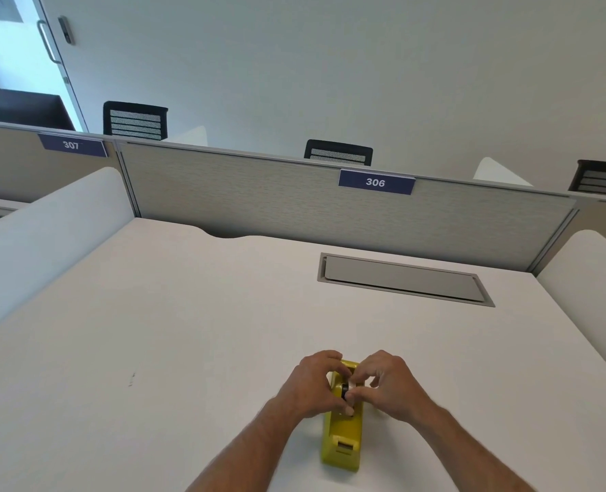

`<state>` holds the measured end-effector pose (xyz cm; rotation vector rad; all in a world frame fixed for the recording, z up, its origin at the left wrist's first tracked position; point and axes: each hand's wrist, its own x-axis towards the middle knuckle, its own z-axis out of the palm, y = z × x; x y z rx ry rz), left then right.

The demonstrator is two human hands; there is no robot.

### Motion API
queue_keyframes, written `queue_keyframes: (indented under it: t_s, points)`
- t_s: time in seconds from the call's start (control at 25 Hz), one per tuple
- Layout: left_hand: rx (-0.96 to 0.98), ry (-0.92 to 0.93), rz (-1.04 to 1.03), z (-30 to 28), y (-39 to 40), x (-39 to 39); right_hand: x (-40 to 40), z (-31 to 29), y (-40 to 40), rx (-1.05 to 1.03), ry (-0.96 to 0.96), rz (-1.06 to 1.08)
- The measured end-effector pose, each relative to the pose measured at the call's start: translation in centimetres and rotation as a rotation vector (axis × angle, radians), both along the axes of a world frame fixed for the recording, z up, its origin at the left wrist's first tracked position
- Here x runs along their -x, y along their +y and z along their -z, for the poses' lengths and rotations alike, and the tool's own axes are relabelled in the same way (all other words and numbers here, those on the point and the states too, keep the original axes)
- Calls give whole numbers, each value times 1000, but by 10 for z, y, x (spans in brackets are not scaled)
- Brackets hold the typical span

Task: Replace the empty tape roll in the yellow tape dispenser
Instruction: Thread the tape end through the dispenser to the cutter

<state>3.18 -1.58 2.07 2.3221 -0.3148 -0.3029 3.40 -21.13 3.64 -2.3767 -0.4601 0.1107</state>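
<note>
Both hands close in on the roll cradle of the yellow plastic tape dispenser (pixel 342 426), which stands on the plain white surface (pixel 188 332) close to the person, its cutter end pointing toward them. Left hand (pixel 314 383) wraps the dispenser's left flank, thumb stretched along the top, apparently to pin the body down so it does not slide or tip. Right hand (pixel 383 385) comes from the other side with a narrow pinching grip, fingertips (pixel 356 381) curled onto a small pale ring with a dark hub (pixel 346 388) sitting in the cradle. That ring looks like a tape roll or its core, but it is too small and too covered to say whether it is the spent one or a fresh one, or whether it is being lifted or seated. No spare roll shows anywhere. A grey recessed cable hatch (pixel 400 278) lies well apart, farther back.
</note>
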Motion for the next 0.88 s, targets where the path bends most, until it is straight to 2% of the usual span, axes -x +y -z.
queue_keyframes:
  t_s: [0.88]
  points:
    - [-22,20,-29,9,-6,-6,2,10,2,42,-119,23]
